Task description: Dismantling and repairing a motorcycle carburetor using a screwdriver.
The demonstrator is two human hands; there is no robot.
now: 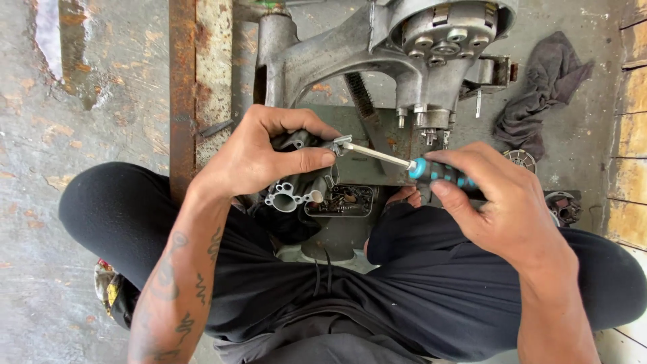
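My left hand (259, 154) grips a small grey metal carburetor body (296, 192) held over my lap, thumb pressed along its top. My right hand (495, 199) holds a screwdriver (431, 168) with a blue and black handle. Its shaft (377, 155) points left and its tip meets a fitting (342, 143) on top of the part, by my left thumb. Both hands hover above my crossed legs in black trousers.
A large grey engine casing (418, 47) stands ahead of me on a dark metal stand (377, 128). A rusty steel bar (183, 81) runs up the left. A dark rag (546, 87) lies right, with round metal parts (520, 159) nearby. A small tray of bits (340, 201) sits below.
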